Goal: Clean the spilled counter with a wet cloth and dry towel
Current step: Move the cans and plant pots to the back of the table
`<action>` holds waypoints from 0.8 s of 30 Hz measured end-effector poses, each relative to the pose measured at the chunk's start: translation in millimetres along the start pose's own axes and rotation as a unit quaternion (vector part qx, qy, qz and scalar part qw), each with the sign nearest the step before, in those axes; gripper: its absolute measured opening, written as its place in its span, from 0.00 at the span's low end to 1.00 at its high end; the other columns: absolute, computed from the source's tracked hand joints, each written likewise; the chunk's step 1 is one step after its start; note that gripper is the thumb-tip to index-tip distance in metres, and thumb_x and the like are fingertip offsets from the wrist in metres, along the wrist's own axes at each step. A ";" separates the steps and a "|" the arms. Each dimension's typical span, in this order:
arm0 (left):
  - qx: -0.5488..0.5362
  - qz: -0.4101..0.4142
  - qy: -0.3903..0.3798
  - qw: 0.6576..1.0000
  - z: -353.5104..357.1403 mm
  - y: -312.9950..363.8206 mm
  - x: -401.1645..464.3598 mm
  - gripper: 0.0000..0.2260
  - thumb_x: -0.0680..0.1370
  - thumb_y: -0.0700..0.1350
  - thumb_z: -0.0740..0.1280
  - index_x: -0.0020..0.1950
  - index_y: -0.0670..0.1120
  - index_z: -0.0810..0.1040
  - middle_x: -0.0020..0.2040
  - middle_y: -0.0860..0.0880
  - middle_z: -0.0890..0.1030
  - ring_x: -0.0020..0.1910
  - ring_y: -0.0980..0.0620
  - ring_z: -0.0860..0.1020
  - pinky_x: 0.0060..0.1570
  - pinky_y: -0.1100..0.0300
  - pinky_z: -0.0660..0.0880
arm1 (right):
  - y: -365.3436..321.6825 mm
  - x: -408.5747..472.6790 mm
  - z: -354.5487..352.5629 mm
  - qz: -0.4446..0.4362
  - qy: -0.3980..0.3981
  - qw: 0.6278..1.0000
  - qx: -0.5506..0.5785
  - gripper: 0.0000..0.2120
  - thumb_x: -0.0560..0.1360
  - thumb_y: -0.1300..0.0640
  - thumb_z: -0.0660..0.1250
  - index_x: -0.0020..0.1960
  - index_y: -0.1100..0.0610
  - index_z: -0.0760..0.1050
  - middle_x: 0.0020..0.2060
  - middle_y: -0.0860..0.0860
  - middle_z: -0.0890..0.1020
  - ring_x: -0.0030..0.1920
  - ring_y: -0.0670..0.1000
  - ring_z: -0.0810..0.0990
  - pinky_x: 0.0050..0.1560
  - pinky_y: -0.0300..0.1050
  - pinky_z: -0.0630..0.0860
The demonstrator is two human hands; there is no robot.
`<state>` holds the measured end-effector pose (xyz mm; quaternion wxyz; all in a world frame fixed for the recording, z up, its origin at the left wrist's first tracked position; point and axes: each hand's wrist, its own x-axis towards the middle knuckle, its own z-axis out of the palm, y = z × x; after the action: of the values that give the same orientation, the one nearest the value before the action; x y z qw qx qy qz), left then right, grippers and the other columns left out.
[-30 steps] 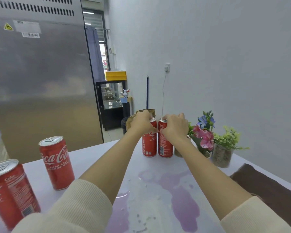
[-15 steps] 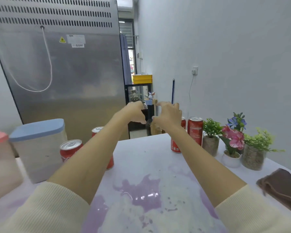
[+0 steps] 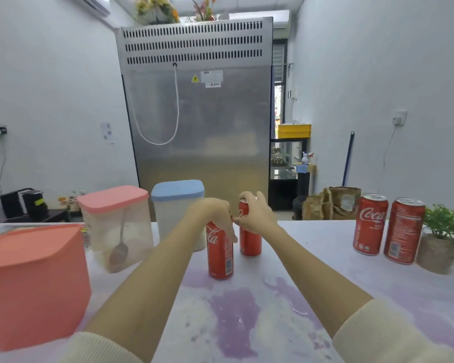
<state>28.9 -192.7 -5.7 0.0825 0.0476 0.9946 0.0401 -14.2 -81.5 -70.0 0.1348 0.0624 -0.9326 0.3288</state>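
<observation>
A purple spill [image 3: 236, 313] spreads over the white counter [image 3: 312, 239] in front of me. My left hand [image 3: 215, 213] grips the top of a red cola can [image 3: 220, 254] that stands at the spill's far edge. My right hand [image 3: 254, 213] grips the top of a second red cola can [image 3: 250, 239] just behind and to the right of the first. No cloth or towel is in view.
Two more red cola cans [image 3: 370, 224] [image 3: 404, 231] stand at the right beside a small potted plant [image 3: 440, 239]. On the left stand an orange-lidded box [image 3: 34, 281], a pink-lidded tub with a spoon [image 3: 116, 226] and a blue-lidded tub [image 3: 176, 200]. A steel fridge [image 3: 197, 121] rises behind.
My hands let go of the two cans on the right and moved left across the counter. They now hold the two cans in the middle. The view has turned left.
</observation>
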 end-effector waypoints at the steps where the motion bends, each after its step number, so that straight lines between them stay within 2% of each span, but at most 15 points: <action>1: -0.024 -0.008 -0.005 1.000 3.1 -2.7 -0.9 0.33 0.70 0.51 0.74 0.70 0.45 0.65 0.65 0.46 0.73 0.60 0.44 0.76 0.55 0.50 0.77 | 0.7 -1.7 2.5 -0.002 0.009 1.000 0.023 0.23 0.70 0.54 0.72 0.61 0.46 0.66 0.66 0.54 0.62 0.60 0.62 0.73 0.59 0.59 0.74; 4: -0.134 -0.023 0.001 0.991 3.5 -5.3 -3.6 0.35 0.67 0.38 0.77 0.70 0.44 0.66 0.66 0.43 0.71 0.56 0.39 0.78 0.46 0.47 0.81 | 2.0 -6.8 -2.9 -0.006 0.042 0.998 0.049 0.19 0.71 0.63 0.69 0.56 0.50 0.66 0.59 0.55 0.66 0.52 0.61 0.76 0.54 0.55 0.77; 7: -0.155 -0.022 0.029 0.987 1.2 -1.0 -0.9 0.33 0.64 0.34 0.78 0.67 0.43 0.71 0.63 0.42 0.73 0.54 0.37 0.78 0.41 0.45 0.81 | 9.4 -12.0 -18.0 0.009 0.078 0.995 0.064 0.17 0.70 0.65 0.69 0.52 0.51 0.65 0.51 0.52 0.67 0.48 0.56 0.74 0.48 0.48 0.76; 9: -0.163 -0.009 0.058 0.985 -2.1 7.5 5.1 0.29 0.66 0.33 0.76 0.65 0.43 0.73 0.62 0.41 0.73 0.54 0.37 0.78 0.40 0.45 0.81 | 19.8 -14.5 -34.5 0.016 0.107 0.991 0.078 0.18 0.70 0.65 0.70 0.51 0.51 0.65 0.51 0.51 0.66 0.48 0.55 0.73 0.46 0.46 0.74; 12: -0.187 0.040 0.122 0.974 -12.9 30.3 16.9 0.23 0.70 0.35 0.73 0.63 0.43 0.73 0.60 0.41 0.74 0.54 0.39 0.77 0.43 0.47 0.81 | 36.7 -13.4 -71.3 0.020 0.161 0.984 0.075 0.18 0.69 0.66 0.70 0.53 0.53 0.67 0.52 0.52 0.67 0.50 0.56 0.72 0.47 0.45 0.73; 16: -0.238 0.123 0.169 0.948 -23.2 75.9 39.3 0.25 0.69 0.37 0.75 0.64 0.45 0.71 0.60 0.43 0.74 0.57 0.41 0.75 0.46 0.48 0.81 | 62.0 -5.1 -112.3 0.023 0.197 0.980 0.018 0.19 0.70 0.65 0.70 0.55 0.53 0.67 0.57 0.54 0.69 0.53 0.56 0.73 0.49 0.46 0.73; 19: -0.261 0.172 0.195 0.930 -18.2 113.5 63.5 0.28 0.68 0.39 0.76 0.65 0.46 0.70 0.62 0.44 0.74 0.59 0.42 0.74 0.52 0.50 0.79 | 83.3 1.5 -128.0 0.031 0.189 0.981 -0.037 0.19 0.71 0.64 0.70 0.58 0.54 0.68 0.58 0.55 0.70 0.51 0.54 0.73 0.49 0.46 0.73; 21: -0.262 0.190 0.204 0.924 -9.7 138.4 84.3 0.28 0.67 0.39 0.76 0.64 0.47 0.70 0.62 0.44 0.73 0.59 0.42 0.74 0.51 0.51 0.76 | 102.1 5.7 -131.0 0.034 0.179 0.981 -0.071 0.18 0.72 0.64 0.69 0.59 0.55 0.68 0.57 0.55 0.70 0.49 0.52 0.71 0.47 0.44 0.72; 24: -0.257 0.187 0.200 0.927 8.5 155.2 105.8 0.29 0.67 0.38 0.76 0.64 0.48 0.69 0.61 0.44 0.71 0.59 0.41 0.73 0.53 0.51 0.75 | 122.7 5.2 -117.7 0.013 0.164 0.980 -0.113 0.15 0.73 0.61 0.67 0.58 0.56 0.70 0.58 0.56 0.70 0.55 0.58 0.72 0.51 0.50 0.75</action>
<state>-59.9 -27.3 -17.4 -0.1182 0.2013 0.9189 0.3180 -19.6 87.8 -53.8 0.2875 -0.0200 -0.9299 0.2286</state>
